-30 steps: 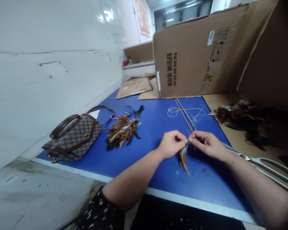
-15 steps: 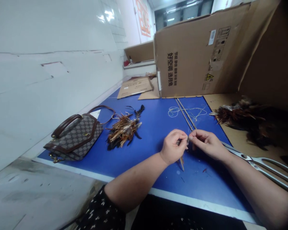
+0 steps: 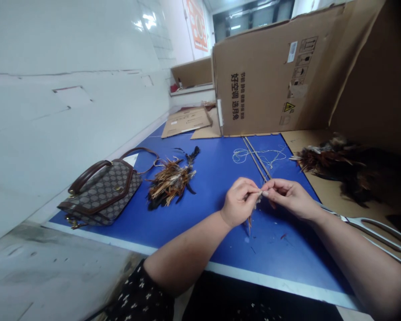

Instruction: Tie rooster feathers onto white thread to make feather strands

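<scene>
Both hands meet over the blue table, with their fingertips almost touching. My left hand is closed in a pinch on a small feather, whose brown tip hangs below the fingers. Greyish fluff shows between the two hands. My right hand pinches thumb against forefinger where the pale thread runs down to the fingertips; the exact grip is too small to see. Just beyond the hands lie two thin sticks, side by side, with the loose thread looped across them.
A heap of brown and black feathers lies left of my hands, beside a patterned handbag. More dark feathers rest on cardboard at the right. Large scissors lie partly under my right forearm. A big cardboard box stands behind.
My fingertips have come closer together, and the left fingers have straightened a little. The feather below my left hand has turned and shows less. The whole view has shifted slightly.
</scene>
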The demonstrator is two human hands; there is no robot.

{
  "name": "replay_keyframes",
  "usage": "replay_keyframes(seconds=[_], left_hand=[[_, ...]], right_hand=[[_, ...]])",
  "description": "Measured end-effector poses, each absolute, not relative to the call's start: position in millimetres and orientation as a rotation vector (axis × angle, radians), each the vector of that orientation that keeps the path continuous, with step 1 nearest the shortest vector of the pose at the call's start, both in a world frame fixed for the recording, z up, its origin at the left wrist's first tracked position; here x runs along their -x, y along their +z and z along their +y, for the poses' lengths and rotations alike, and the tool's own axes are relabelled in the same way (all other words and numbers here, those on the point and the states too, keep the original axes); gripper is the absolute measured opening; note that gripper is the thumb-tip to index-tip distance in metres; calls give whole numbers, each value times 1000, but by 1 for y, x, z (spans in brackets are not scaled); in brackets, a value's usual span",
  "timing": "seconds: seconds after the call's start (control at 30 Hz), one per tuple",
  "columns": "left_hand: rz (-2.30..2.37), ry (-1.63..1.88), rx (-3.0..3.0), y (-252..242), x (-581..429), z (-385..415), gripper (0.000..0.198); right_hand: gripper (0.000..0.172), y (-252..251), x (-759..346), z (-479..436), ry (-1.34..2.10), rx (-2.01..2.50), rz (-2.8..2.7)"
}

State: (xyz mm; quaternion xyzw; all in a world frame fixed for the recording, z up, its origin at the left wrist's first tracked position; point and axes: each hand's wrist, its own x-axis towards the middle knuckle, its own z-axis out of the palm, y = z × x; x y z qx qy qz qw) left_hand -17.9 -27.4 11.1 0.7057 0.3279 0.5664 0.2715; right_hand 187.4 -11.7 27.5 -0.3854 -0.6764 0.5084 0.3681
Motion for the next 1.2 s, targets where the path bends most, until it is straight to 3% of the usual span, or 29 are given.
replay_keyframes(seconds=[0.47,0.77,1.03,1.2], left_hand=[[856,1428,-1680,4,16,-24,11],[742,1647,-1804,4,14,-21,5],[736,1650,-1806,-1,15,-18,4],[754,1650,-1786,-3,14,-18,3]], right_hand=[[40,33,-186,-16,1224,1008,-1814],[30,28,-185,-15,1133,964,-1829],[15,20,-183,-13,624,918,-2035],[9,18,-181,-13,566,931,-2082]])
